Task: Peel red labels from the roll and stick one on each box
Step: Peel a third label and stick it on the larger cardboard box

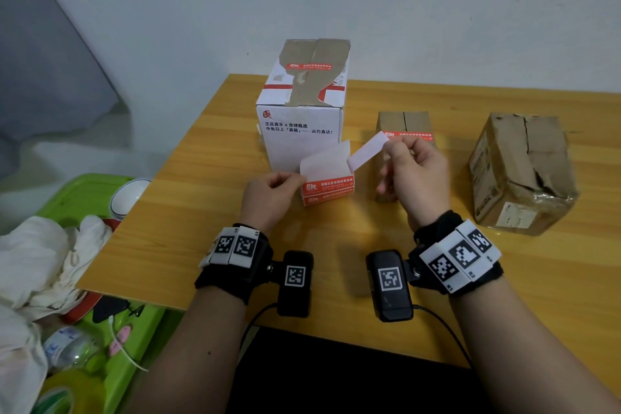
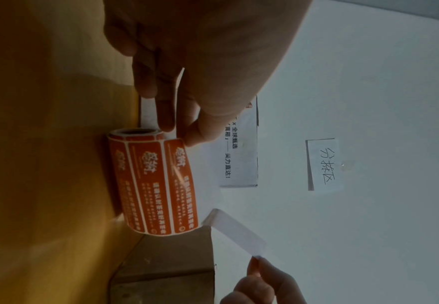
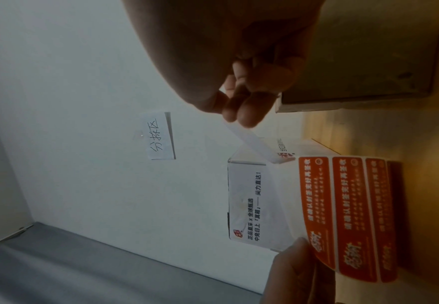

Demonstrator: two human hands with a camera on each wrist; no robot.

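My left hand [image 1: 268, 193] pinches the loose white backing paper of the roll of red-orange printed labels [image 1: 328, 190], which stands on the yellow wooden table [image 1: 208, 178] just in front of the tall white cardboard box with brown torn patches [image 1: 302, 104]. My right hand [image 1: 415, 171] pinches one end of a single label strip [image 1: 368, 150] between thumb and fingertips; its far end is still attached at the roll, and only its pale back faces the head camera. From the head view I can see that the white box already carries a red label on its top, and so does the small brown cardboard box [image 1: 405, 124] behind my right hand, while no label shows on the battered brown tape-wrapped box [image 1: 521, 171] further right. To the left of the table sits a green plastic bin [image 1: 84, 191] holding crumpled white cloth [image 1: 43, 255]. The left wrist view shows what the head view hides: the roll's hollow core, three full labels side by side on its curved face, and my thumb and forefinger gripping the backing at the roll's top edge. It also shows a white paper note with handwritten characters [image 2: 323, 164] stuck on the wall. The right wrist view shows the strip running taut from my fingertips [image 3: 241, 115] down to the roll, with a sliver of its printed red face showing at the roll end.
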